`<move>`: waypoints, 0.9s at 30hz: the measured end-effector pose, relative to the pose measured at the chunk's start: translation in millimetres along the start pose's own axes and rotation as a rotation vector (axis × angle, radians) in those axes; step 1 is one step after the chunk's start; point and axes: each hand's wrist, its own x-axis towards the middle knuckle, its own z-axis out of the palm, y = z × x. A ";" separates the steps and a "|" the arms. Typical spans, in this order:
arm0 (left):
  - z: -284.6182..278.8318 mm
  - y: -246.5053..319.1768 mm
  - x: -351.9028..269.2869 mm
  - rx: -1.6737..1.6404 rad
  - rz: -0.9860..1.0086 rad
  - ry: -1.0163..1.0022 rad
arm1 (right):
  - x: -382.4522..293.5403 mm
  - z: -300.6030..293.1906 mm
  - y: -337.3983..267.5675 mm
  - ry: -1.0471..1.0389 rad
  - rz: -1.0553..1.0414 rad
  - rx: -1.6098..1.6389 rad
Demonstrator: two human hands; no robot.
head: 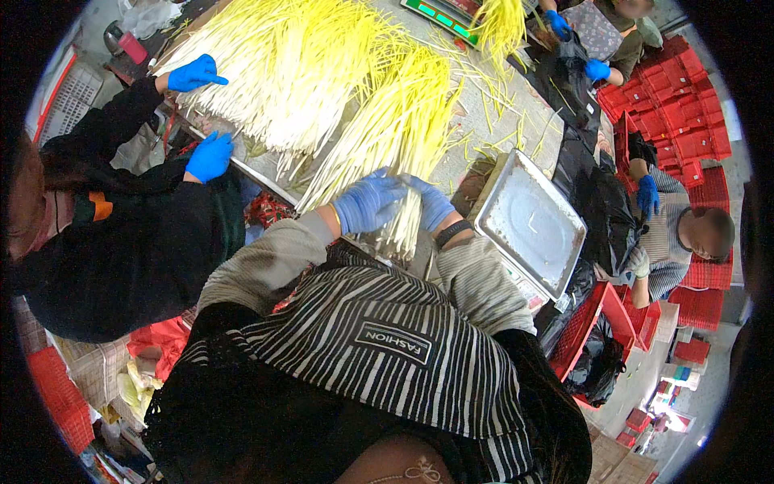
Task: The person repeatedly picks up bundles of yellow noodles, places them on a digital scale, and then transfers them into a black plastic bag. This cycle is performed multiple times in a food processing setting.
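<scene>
My left hand (pixel 370 201) and my right hand (pixel 430 202), both in thin blue gloves, meet around a bunch of yellow blanched chives (pixel 406 227) at the table's near edge. Its white stalk ends hang down between my wrists. The fingertips touch over the stalks and partly hide them. Loose chives (pixel 375 142) fan out just beyond my hands, yellow tips pointing away. A larger heap of chives (pixel 284 72) covers the table to the left. Close to my right hand stands a weighing scale with a metal pan (pixel 532 221) that holds nothing.
A co-worker's blue-gloved hands (pixel 208 157) are at the heap's left edge. Another scale (pixel 441 18) stands at the far side, near a second person's gloved hands. Black plastic bags (pixel 595 199) line the right side, where a third person works. Red crates (pixel 604 339) stand beyond.
</scene>
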 end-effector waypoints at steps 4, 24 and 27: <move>-3.9 -1.6 12.8 -0.042 -0.388 0.179 | 5.9 7.0 3.3 0.079 -0.050 -0.054; 2.4 -38.8 34.9 0.522 -0.787 -0.339 | -308.2 -50.2 -121.5 0.501 -0.615 -0.688; 9.5 -40.1 35.0 0.535 -0.814 -0.346 | -300.5 -95.8 -114.2 0.889 -0.587 -1.235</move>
